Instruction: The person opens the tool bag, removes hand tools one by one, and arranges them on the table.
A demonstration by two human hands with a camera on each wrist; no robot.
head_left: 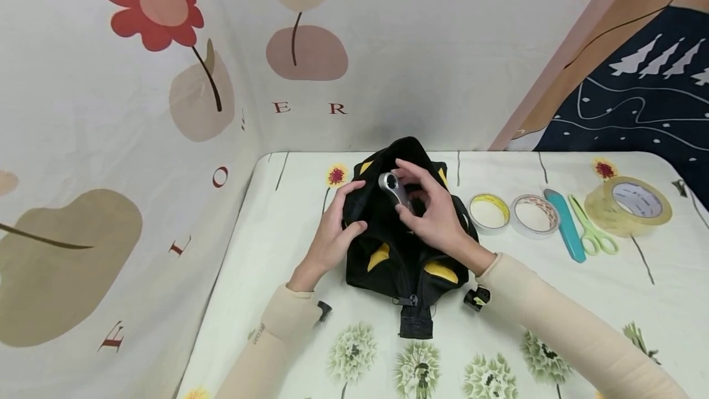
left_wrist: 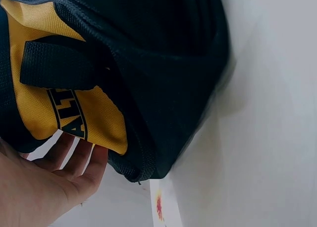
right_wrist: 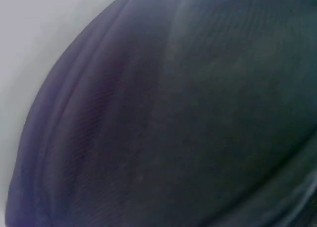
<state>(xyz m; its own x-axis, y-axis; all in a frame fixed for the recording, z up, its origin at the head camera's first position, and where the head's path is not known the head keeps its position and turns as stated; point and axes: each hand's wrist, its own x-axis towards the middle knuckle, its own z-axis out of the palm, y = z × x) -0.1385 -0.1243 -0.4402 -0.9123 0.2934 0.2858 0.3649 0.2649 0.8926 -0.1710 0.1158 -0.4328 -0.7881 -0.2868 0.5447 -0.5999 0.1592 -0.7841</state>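
Note:
A black tool bag point(head_left: 365, 266) with yellow panels stands unzipped on the table, its mouth facing up. My right hand point(head_left: 434, 214) pinches a silver ratchet wrench point(head_left: 393, 185) over the opening, ring head up; its lower end is hidden by the fingers and the dark interior. On the bag's left side, my left hand point(head_left: 331, 226) holds the edge between thumb and fingers. The left wrist view shows those fingers point(left_wrist: 94, 167) against a yellow panel point(left_wrist: 106, 118) with black lettering. Only dark, blurred bag fabric point(right_wrist: 198, 113) fills most of the right wrist view.
Right of the bag lie two tape rolls point(head_left: 490, 226) point(head_left: 535, 229), a teal box cutter point(head_left: 565, 225), green scissors point(head_left: 591, 226) and a large clear tape roll point(head_left: 604, 207). A printed cloth backdrop point(head_left: 421, 79) rises behind the flower-patterned table point(head_left: 266, 276).

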